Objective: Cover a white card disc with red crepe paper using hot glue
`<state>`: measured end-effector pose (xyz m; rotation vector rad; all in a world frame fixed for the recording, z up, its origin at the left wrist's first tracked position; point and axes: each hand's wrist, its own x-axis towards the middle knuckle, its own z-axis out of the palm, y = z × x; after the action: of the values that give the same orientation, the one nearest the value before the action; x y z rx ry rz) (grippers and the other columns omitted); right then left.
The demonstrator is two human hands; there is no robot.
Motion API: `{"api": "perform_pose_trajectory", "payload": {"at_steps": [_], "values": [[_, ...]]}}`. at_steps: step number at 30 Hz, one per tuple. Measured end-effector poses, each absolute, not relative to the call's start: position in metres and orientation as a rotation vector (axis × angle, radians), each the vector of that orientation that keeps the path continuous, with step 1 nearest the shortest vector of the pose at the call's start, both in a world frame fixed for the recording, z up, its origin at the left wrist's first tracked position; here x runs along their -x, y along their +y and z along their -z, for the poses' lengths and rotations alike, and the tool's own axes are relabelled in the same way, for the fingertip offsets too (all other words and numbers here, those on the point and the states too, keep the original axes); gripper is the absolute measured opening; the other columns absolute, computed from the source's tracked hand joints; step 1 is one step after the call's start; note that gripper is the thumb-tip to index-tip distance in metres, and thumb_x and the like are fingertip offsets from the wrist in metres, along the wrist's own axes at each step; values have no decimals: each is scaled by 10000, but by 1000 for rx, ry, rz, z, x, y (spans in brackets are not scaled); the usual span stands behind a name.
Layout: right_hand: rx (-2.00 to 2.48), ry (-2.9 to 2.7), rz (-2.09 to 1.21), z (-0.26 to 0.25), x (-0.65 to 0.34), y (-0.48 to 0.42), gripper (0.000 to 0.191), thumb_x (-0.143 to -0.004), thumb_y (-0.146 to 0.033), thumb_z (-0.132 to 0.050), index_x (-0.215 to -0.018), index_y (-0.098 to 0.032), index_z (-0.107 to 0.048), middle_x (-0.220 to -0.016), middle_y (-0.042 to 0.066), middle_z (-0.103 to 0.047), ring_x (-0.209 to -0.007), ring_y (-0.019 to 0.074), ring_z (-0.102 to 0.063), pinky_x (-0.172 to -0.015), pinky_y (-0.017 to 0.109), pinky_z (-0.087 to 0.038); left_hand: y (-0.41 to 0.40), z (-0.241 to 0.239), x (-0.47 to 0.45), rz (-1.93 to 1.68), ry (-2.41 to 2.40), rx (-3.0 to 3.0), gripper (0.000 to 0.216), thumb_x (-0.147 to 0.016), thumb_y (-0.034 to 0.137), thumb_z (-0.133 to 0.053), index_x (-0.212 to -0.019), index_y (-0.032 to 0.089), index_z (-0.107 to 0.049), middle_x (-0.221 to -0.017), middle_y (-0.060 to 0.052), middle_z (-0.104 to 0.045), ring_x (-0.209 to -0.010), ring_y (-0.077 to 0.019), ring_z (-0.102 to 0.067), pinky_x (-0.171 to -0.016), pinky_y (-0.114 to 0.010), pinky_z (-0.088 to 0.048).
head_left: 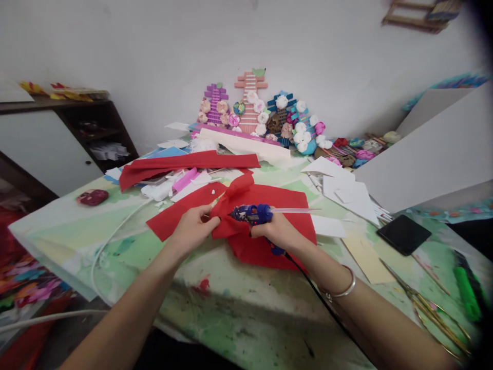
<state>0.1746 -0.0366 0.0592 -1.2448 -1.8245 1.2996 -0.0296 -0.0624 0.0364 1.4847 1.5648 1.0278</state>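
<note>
Paint-spotted tablecloth [133,252] is overlaid, beneath both grips, by red fabric [285,198].
Its folds are pinched by the left hand [194,228]; just beside that pinch, a blue glue gun [259,214] is gripped by the right hand [281,231], its tip toward the folds.

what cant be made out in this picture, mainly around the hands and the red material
Glue gun handle, head view: mostly covered by the right hand.
Any glue at the tip, against the red material, head view: too small and blurred.
Pale thin piece by the left hand, head view: too blurred to identify.
Black cord, head view: cut off by the bottom edge.
</note>
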Motion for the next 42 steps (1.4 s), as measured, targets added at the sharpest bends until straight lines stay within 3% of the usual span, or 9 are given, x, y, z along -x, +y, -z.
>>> {"api": "perform_pose_trajectory", "payload": {"at_steps": [5,10,15,19,42], "values": [[1206,-1782,-1385,-55,-178,-40,86,-550,-122,-578,-595,-187,-543,-546,-42,-463,-529,110,-387,-450,240,-272,-73,-30,24,-1129,1523,-1381,177,-680,346,-563,-706,172,-582,-664,-3,-589,-683,-178,-557,-611,-255,-419],[1284,-1685,-1470,-55,-184,-36,93,-513,-113,-606,-582,-174,-615,-524,-43,-523,-514,118,-438,-447,237,-303,-68,-37,20,-1196,1387,-1277,213,-705,367,-556,-686,155,-572,-577,15,-504,-526,-105,-424,-499,-217,-310],[1280,-1582,-1559,-56,-185,-23,142,-473,-87,-637,-592,-151,-683,-618,10,-671,-634,180,-591,-585,267,-447,-47,-63,20,-964,1375,-1531,175,-709,291,-549,-600,155,-535,-515,44,-401,-473,-77,-327,-457,-218,-229],[1282,-1569,-1584,-57,-186,-15,140,-468,-86,-637,-578,-150,-696,-630,36,-692,-651,194,-606,-598,279,-459,-34,-85,17,-819,1496,-1765,223,-694,216,-529,-497,166,-436,-499,43,-344,-487,-82,-313,-461,-235,-218],[1273,-1572,-1613,-59,-180,-7,83,-451,-91,-575,-487,-155,-613,-439,6,-591,-451,160,-553,-457,261,-447,-33,-89,15,-761,1513,-1727,175,-735,168,-517,-561,154,-527,-570,12,-505,-532,-98,-425,-487,-228,-292]]}}
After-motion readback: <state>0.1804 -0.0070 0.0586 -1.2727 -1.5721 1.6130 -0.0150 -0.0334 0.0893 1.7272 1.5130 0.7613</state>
